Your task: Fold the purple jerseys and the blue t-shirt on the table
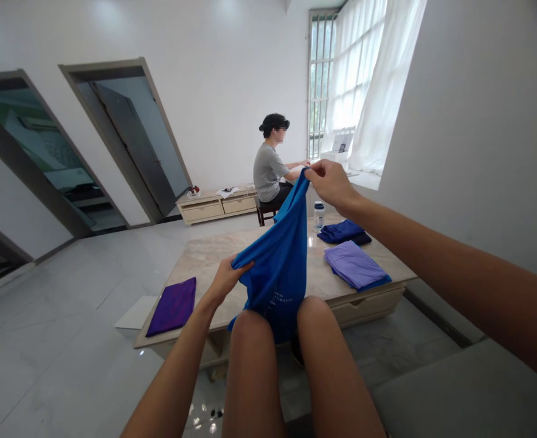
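A blue garment [281, 261] with small white lettering, probably a T-shirt, hangs stretched between my hands above my knees. My right hand [329, 182] pinches its upper corner, raised high and to the right. Lower and to the left, my left hand [227, 277] grips another edge between thumb and fingers. The cloth's lower end drapes down between and behind my knees. On the table beyond my left forearm lies a folded purple cloth [172, 306]. A folded lavender cloth [354, 263] rests on a blue one at the right, with dark blue folded cloth [343, 232] behind it.
The low marble-topped table [213, 255] stands before my knees. A bottle [318, 217] with a dark cap is near its far edge. Farther back, a person [270, 167] in a grey top sits by the window. A low drawer cabinet [204, 211] lines the back wall.
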`<state>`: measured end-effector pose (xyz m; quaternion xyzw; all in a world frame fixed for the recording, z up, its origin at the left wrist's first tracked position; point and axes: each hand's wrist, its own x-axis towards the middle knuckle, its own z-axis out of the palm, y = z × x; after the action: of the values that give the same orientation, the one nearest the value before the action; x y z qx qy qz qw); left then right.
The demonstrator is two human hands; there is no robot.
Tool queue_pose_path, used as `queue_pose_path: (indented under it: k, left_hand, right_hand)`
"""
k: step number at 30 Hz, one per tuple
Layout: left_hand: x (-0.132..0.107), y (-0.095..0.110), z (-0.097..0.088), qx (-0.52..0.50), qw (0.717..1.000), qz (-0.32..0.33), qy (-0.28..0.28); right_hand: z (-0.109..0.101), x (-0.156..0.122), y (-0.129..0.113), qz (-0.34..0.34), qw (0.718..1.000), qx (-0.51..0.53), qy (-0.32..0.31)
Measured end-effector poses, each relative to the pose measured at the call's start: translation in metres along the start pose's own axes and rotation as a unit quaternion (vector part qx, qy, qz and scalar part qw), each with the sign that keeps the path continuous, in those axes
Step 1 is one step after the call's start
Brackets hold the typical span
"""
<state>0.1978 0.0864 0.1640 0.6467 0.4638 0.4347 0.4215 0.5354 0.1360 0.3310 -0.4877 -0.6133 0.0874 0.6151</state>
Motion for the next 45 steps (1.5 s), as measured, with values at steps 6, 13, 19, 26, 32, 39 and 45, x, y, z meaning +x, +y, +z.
queue_pose_path:
  k: [6, 13, 19, 26, 32, 39, 45]
  left_hand:
    - [0.083, 0.037, -0.066, 0.045, 0.994, -0.009, 0.099]
    - [0.173, 0.196, -0.148, 0.171, 0.944, 0.172, 0.225]
    - [0.136, 0.228, -0.168, 0.263, 0.892, 0.271, 0.249]
    - [0.054, 0.043, -0.126, 0.228, 0.938, 0.194, 0.173]
    - [-0.025, -0.146, -0.090, 0.320, 0.941, 0.050, -0.096]
    - [-0.030, -0.216, -0.082, 0.328, 0.943, 0.013, -0.063]
    - [0.012, -0.258, -0.049, 0.336, 0.941, -0.019, -0.033]
  right_hand:
    - [0.055, 0.037, 0.060, 0.164, 0.981, -0.092, 0.045]
    - [0.057, 0.158, -0.007, 0.021, 0.991, -0.068, 0.114]
    - [0.023, 0.150, -0.033, -0.174, 0.975, -0.052, 0.130]
    - [0.056, -0.047, 0.070, -0.015, 0.991, -0.133, 0.020]
    - [0.075, -0.237, 0.215, 0.138, 0.907, -0.209, -0.338]
    - [0.070, -0.253, 0.274, 0.086, 0.890, -0.196, -0.401]
    - [0.108, -0.224, 0.305, -0.081, 0.865, -0.223, -0.443]
